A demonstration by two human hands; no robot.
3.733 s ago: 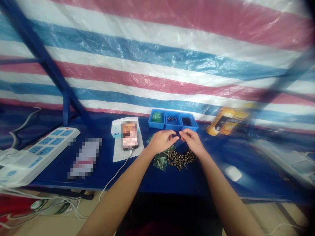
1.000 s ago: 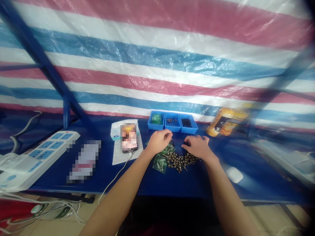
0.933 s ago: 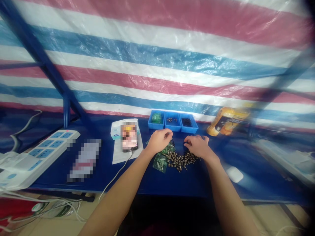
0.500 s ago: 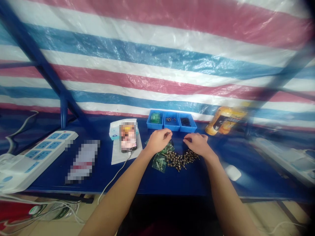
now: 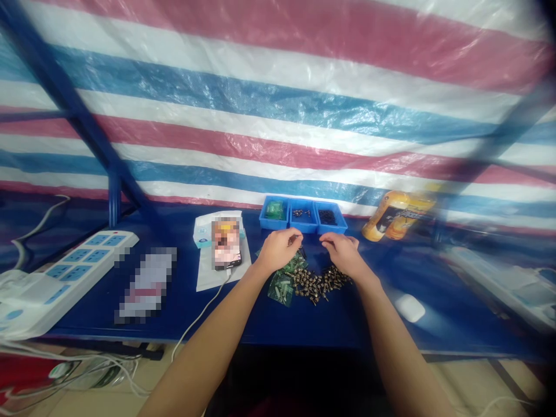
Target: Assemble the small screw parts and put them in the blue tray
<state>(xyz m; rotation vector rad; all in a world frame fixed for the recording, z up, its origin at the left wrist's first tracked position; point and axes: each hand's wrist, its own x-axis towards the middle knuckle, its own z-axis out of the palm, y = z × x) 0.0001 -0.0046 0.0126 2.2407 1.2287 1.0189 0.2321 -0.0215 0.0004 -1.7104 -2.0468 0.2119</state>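
Note:
My left hand (image 5: 282,248) is closed in a pinch above some small green plastic packets (image 5: 281,288); what its fingertips hold is too small to make out. Across a narrow gap, my right hand (image 5: 341,251) is also pinched, over the right side of a pile of small metal fittings (image 5: 313,286). Anything between its fingertips is hidden. Just beyond both hands stand three joined blue bins: the left bin (image 5: 262,223) has green packets in it, the middle bin (image 5: 303,227) a few metal pieces, the right bin (image 5: 332,229) dark small parts.
To the left, a phone (image 5: 226,246) on a charging cable rests on white packaging (image 5: 206,275). A large power strip (image 5: 72,278) lies farther left. On the right are yellow-orange bottles (image 5: 391,215), a white earbud case (image 5: 410,307) and another pale strip (image 5: 499,284).
My right hand has shifted a little to the left, nearer my left hand. My left hand has hardly moved.

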